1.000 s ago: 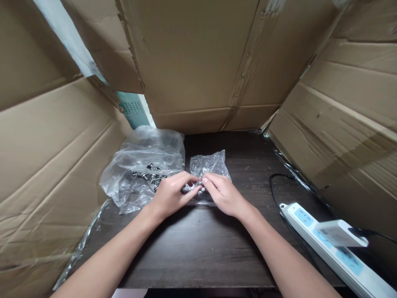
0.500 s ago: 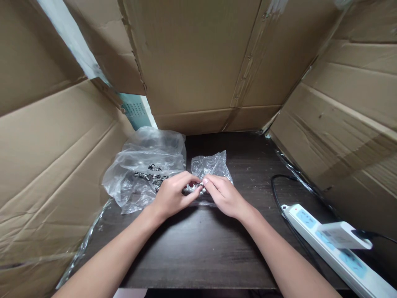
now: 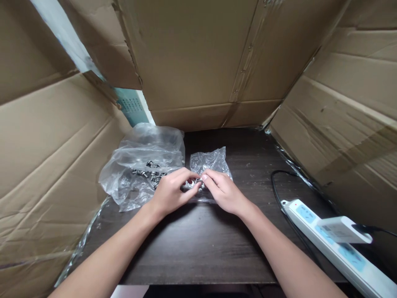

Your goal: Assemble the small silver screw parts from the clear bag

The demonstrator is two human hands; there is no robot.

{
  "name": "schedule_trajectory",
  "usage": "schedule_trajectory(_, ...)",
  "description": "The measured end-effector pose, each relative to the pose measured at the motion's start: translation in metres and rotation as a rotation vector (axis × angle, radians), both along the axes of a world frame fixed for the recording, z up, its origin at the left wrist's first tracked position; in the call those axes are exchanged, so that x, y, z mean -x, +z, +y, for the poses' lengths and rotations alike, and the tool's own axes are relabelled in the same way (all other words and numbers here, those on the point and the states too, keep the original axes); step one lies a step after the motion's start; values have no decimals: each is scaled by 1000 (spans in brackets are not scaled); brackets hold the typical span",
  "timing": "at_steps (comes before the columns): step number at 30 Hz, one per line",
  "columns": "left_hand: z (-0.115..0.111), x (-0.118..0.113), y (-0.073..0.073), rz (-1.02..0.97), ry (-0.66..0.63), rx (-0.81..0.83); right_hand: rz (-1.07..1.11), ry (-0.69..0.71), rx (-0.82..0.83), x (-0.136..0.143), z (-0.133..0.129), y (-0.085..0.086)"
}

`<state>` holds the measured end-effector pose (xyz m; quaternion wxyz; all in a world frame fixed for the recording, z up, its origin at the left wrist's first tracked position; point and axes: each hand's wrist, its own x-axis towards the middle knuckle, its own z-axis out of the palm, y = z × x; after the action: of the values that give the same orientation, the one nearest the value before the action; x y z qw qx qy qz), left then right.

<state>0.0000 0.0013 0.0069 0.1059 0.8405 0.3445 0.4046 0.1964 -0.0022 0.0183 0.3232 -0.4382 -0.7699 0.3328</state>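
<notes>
Where both hands meet, small metal piece (image 3: 199, 180) between fingertips over near plastic bag (image 3: 212, 162) | left hand (image 3: 173, 188), right hand (image 3: 223, 191): thumbs and forefingers nearly closed on it | its shape partly hidden, indistinct

The two arms reach in from the bottom corners and lean toward each other. The left hand (image 3: 174, 188) curls, with its thumb and pointing finger making a ring. The right hand (image 3: 223, 189) bends inward, its fingertips pinched near the left ones.
</notes>
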Motion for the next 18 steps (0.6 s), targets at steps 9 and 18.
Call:
schedule_trajectory(9,0,0,-1,3,-12,-11,11,11,-7,-1,0,1)
schedule_trajectory(18,2,1,-1,-2,-5,-12,51,4,-19,-1,0,1)
